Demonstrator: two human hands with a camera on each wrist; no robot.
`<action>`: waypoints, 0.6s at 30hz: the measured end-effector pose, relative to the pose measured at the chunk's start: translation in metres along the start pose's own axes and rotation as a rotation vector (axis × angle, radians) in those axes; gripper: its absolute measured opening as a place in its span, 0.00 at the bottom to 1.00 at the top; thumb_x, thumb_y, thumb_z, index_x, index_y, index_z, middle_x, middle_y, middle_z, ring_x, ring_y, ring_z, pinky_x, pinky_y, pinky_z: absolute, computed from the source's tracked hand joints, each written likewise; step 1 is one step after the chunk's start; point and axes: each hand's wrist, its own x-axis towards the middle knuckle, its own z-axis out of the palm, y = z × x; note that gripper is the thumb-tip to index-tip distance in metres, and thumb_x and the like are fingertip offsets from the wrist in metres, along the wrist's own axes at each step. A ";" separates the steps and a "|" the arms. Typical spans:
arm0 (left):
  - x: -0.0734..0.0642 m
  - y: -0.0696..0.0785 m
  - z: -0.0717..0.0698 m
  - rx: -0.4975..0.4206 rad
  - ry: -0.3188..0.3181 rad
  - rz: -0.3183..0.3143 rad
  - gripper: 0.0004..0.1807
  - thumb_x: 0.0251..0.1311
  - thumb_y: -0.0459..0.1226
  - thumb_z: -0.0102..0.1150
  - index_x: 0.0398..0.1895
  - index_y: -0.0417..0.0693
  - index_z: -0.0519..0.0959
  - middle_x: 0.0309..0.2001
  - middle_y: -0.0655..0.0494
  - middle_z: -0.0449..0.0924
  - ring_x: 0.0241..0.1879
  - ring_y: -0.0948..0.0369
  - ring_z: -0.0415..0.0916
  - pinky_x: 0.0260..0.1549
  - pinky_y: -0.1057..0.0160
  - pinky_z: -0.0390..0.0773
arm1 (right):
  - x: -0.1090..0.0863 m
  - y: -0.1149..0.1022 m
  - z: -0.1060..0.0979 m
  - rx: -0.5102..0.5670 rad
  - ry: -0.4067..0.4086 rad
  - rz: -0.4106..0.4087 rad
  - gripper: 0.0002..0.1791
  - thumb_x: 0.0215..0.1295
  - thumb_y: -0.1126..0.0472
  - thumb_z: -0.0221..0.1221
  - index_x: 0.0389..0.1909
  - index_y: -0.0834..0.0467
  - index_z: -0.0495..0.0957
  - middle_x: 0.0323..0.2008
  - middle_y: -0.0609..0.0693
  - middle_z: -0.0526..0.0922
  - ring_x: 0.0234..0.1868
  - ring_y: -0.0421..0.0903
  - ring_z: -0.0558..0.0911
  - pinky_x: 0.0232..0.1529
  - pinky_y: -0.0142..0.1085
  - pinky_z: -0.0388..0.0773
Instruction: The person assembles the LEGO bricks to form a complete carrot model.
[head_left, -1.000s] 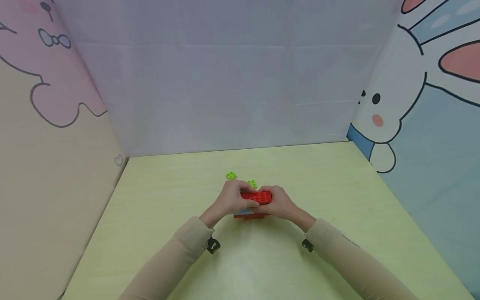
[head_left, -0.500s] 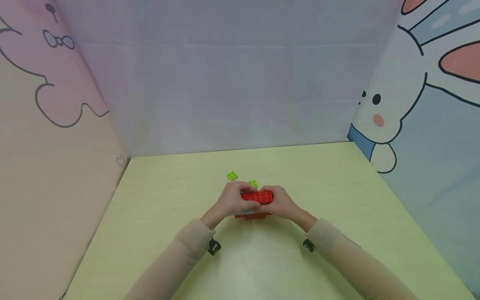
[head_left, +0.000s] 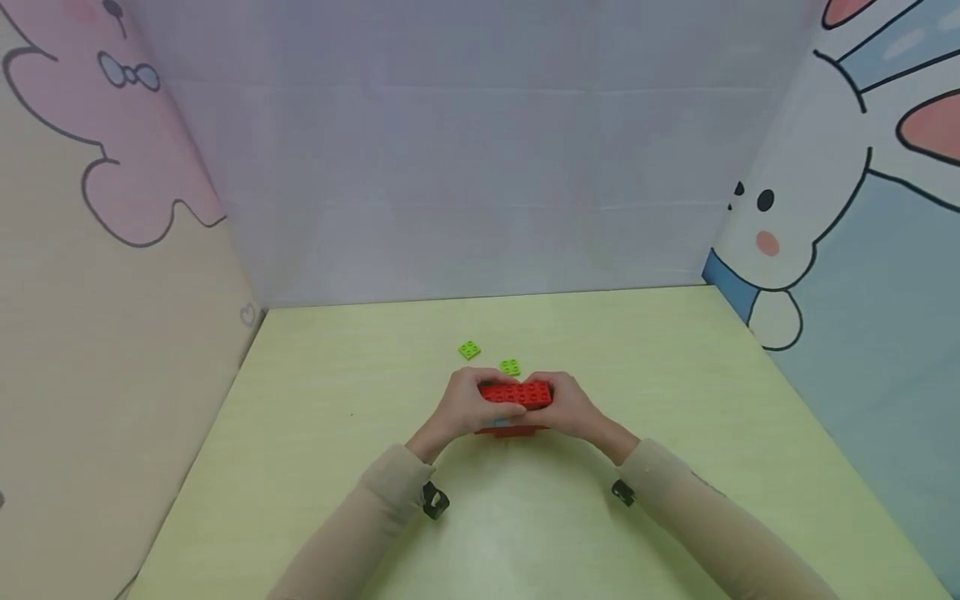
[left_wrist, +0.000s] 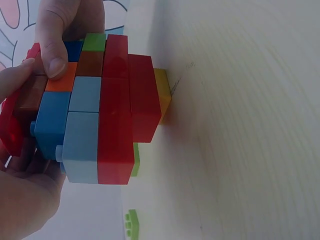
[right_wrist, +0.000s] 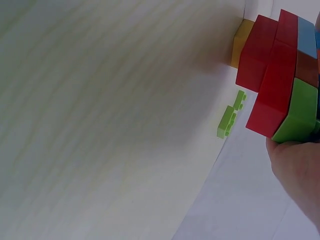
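Observation:
A tiered stack of toy building bricks (left_wrist: 82, 95) is held between both hands, with a red brick (head_left: 528, 394) on top, studs up. My left hand (head_left: 467, 402) grips the upper end from the left, thumb on the near side and fingers behind. From the right, my right hand (head_left: 572, 406) grips the same stack; its thumb presses an orange brick (left_wrist: 62, 82) in the left wrist view. Rows of blue, light blue, brown and green bricks show below. Wider red bricks (right_wrist: 280, 75) and a yellow brick (right_wrist: 242, 44) form the lowest part, close to the table.
Two small lime-green bricks lie behind the hands on the pale table (head_left: 360, 350), a left one (head_left: 469, 350) and a right one (head_left: 510, 367). A plain back wall (head_left: 480, 167) and printed side walls border the table.
The head view shifts slightly, so the scene drifts right. Both hands keep their hold on the brick stack, and a bit more of the top red brick shows between them.

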 end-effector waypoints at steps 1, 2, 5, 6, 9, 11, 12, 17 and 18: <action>0.001 0.000 0.001 -0.010 0.004 0.000 0.18 0.45 0.45 0.76 0.41 0.53 0.85 0.37 0.63 0.81 0.36 0.60 0.77 0.34 0.60 0.78 | 0.000 0.001 -0.001 -0.004 0.002 0.002 0.17 0.49 0.51 0.73 0.37 0.53 0.80 0.33 0.44 0.81 0.36 0.46 0.77 0.38 0.41 0.76; 0.001 -0.001 0.002 -0.018 0.007 -0.003 0.18 0.44 0.45 0.76 0.41 0.53 0.85 0.37 0.63 0.81 0.36 0.60 0.77 0.34 0.60 0.78 | 0.000 0.001 -0.001 -0.006 0.006 0.006 0.17 0.48 0.51 0.73 0.37 0.53 0.80 0.33 0.44 0.81 0.36 0.46 0.77 0.39 0.41 0.76; 0.002 -0.001 0.003 -0.051 0.018 -0.006 0.18 0.44 0.44 0.76 0.40 0.52 0.85 0.37 0.61 0.81 0.36 0.59 0.76 0.34 0.60 0.77 | 0.000 0.000 -0.001 -0.006 0.023 0.011 0.17 0.47 0.53 0.74 0.37 0.53 0.80 0.34 0.44 0.81 0.37 0.47 0.77 0.39 0.41 0.76; 0.002 -0.001 0.003 -0.059 0.021 -0.004 0.18 0.44 0.43 0.76 0.40 0.52 0.85 0.37 0.61 0.81 0.36 0.59 0.76 0.34 0.60 0.77 | 0.000 0.000 -0.001 -0.003 0.029 0.012 0.18 0.47 0.53 0.74 0.37 0.53 0.80 0.34 0.44 0.81 0.37 0.47 0.77 0.39 0.41 0.76; 0.002 -0.002 0.003 -0.087 0.029 -0.007 0.18 0.44 0.42 0.76 0.40 0.49 0.85 0.38 0.59 0.82 0.37 0.57 0.75 0.34 0.59 0.76 | 0.001 -0.002 -0.002 -0.004 0.031 0.001 0.19 0.46 0.53 0.75 0.38 0.53 0.80 0.35 0.44 0.81 0.37 0.46 0.77 0.39 0.41 0.76; 0.002 -0.003 0.003 -0.096 0.037 -0.017 0.18 0.43 0.41 0.77 0.40 0.49 0.85 0.37 0.58 0.82 0.37 0.57 0.75 0.34 0.59 0.76 | 0.002 -0.004 -0.004 -0.004 0.001 -0.008 0.20 0.46 0.52 0.75 0.40 0.52 0.80 0.36 0.44 0.81 0.38 0.46 0.77 0.39 0.41 0.76; 0.001 -0.004 0.003 -0.098 0.038 -0.023 0.18 0.44 0.41 0.77 0.40 0.48 0.85 0.37 0.58 0.82 0.36 0.57 0.75 0.34 0.59 0.76 | 0.002 -0.004 -0.006 -0.008 -0.025 -0.017 0.21 0.46 0.52 0.75 0.41 0.52 0.80 0.37 0.44 0.80 0.38 0.46 0.77 0.39 0.41 0.76; 0.001 -0.004 0.004 -0.078 0.028 -0.059 0.20 0.44 0.44 0.76 0.41 0.50 0.85 0.38 0.60 0.81 0.38 0.58 0.75 0.35 0.60 0.77 | 0.004 -0.007 -0.030 0.087 -0.140 -0.092 0.22 0.52 0.58 0.71 0.48 0.58 0.79 0.45 0.50 0.80 0.45 0.52 0.78 0.44 0.41 0.77; 0.002 -0.003 0.005 -0.071 0.024 -0.062 0.20 0.44 0.45 0.76 0.42 0.51 0.85 0.39 0.60 0.81 0.38 0.58 0.75 0.35 0.60 0.77 | 0.005 -0.008 -0.037 0.118 -0.128 -0.111 0.20 0.56 0.60 0.69 0.49 0.60 0.79 0.45 0.52 0.80 0.46 0.53 0.78 0.45 0.42 0.77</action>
